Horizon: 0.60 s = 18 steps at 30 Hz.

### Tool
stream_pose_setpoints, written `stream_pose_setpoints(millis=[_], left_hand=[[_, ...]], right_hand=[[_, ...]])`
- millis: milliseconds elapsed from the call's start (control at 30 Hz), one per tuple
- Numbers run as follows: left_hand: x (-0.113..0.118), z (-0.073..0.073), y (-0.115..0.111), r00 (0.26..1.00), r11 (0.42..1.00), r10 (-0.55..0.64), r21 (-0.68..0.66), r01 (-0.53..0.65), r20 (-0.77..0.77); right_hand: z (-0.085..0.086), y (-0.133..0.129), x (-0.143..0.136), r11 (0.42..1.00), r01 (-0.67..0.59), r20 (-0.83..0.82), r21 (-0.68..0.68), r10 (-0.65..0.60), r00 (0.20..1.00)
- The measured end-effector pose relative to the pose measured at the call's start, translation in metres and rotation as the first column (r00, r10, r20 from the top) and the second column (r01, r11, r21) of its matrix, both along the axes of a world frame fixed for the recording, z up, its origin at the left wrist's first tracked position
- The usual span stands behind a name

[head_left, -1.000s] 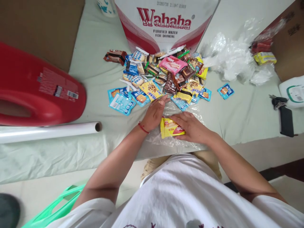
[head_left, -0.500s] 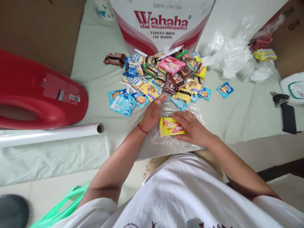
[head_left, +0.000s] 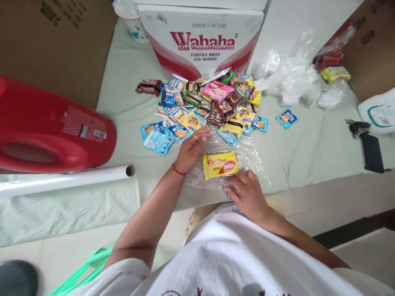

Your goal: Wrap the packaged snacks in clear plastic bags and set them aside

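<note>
A yellow nabati wafer packet (head_left: 220,165) lies on a clear plastic bag (head_left: 251,158) close to the table's front edge. A bit of pink shows at the packet's right end. Left of the packet, my left hand (head_left: 191,151) rests with its fingers apart, at the bag's upper left and beside the snack pile. My right hand (head_left: 249,193) is at the bag's front edge, below the packet's right end; its thumb and fingers are apart. Beyond the bag is a heap of small wrapped snacks, with a pink packet (head_left: 217,91) on top.
A Wahaha carton (head_left: 203,45) stands behind the heap. Crumpled clear bags (head_left: 290,82) lie at the back right. A red jug (head_left: 55,123) and a white roll (head_left: 68,176) are at the left. Keys with a black case (head_left: 372,152) and a white bottle (head_left: 379,111) are at the right.
My right hand has come off the yellow packet and moved down toward the bag's front edge, uncovering the packet. My left hand has stayed beside the heap. The camera view has shifted slightly.
</note>
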<state>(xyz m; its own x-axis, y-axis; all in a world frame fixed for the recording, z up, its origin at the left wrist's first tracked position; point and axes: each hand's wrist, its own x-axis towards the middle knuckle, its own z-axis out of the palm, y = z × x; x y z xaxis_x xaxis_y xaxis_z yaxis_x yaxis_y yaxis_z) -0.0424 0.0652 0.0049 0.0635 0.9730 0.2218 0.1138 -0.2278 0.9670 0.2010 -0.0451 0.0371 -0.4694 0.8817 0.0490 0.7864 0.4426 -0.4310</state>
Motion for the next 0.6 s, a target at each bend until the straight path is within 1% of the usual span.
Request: stream_pose_setpoints(millis=[67,133,167,233,300,367,467,533,600], left_hand=[[-0.003,0.003,0.000,0.999,1.000,-0.023,-0.007,0.024,0.043],[-0.007,0.004,0.001,0.998,0.998,-0.065,-0.014,0.066,0.019],[-0.008,0.005,0.001,0.995,0.995,-0.096,-0.011,0.096,-0.028],[-0.010,0.005,0.001,0.970,0.985,-0.168,0.011,0.173,-0.175],[-0.009,0.005,0.000,0.913,0.963,-0.238,0.039,0.265,-0.333],[-0.006,0.005,-0.002,0.843,0.941,-0.278,0.044,0.334,-0.461],[0.002,0.006,-0.006,0.757,0.930,-0.282,0.027,0.367,-0.589],[0.009,0.008,-0.009,0.730,0.931,-0.270,0.023,0.364,-0.628],[0.016,0.010,-0.012,0.726,0.933,-0.255,0.034,0.358,-0.639]], right_hand=[[0.007,0.005,0.000,0.998,-0.061,-0.108,-0.006,0.060,0.992],[0.016,0.012,0.003,0.988,-0.154,-0.193,0.021,0.155,0.969],[0.020,0.016,0.005,0.978,-0.205,-0.212,0.041,0.209,0.955],[0.029,0.025,0.007,0.951,-0.301,-0.196,0.075,0.310,0.930],[0.035,0.031,0.008,0.925,-0.367,-0.138,0.097,0.378,0.916],[0.036,0.034,0.007,0.909,-0.398,-0.086,0.121,0.409,0.908],[0.031,0.032,0.008,0.909,-0.392,-0.065,0.144,0.404,0.913],[0.026,0.028,0.009,0.918,-0.369,-0.070,0.142,0.381,0.922],[0.021,0.025,0.010,0.926,-0.348,-0.080,0.148,0.362,0.929]])
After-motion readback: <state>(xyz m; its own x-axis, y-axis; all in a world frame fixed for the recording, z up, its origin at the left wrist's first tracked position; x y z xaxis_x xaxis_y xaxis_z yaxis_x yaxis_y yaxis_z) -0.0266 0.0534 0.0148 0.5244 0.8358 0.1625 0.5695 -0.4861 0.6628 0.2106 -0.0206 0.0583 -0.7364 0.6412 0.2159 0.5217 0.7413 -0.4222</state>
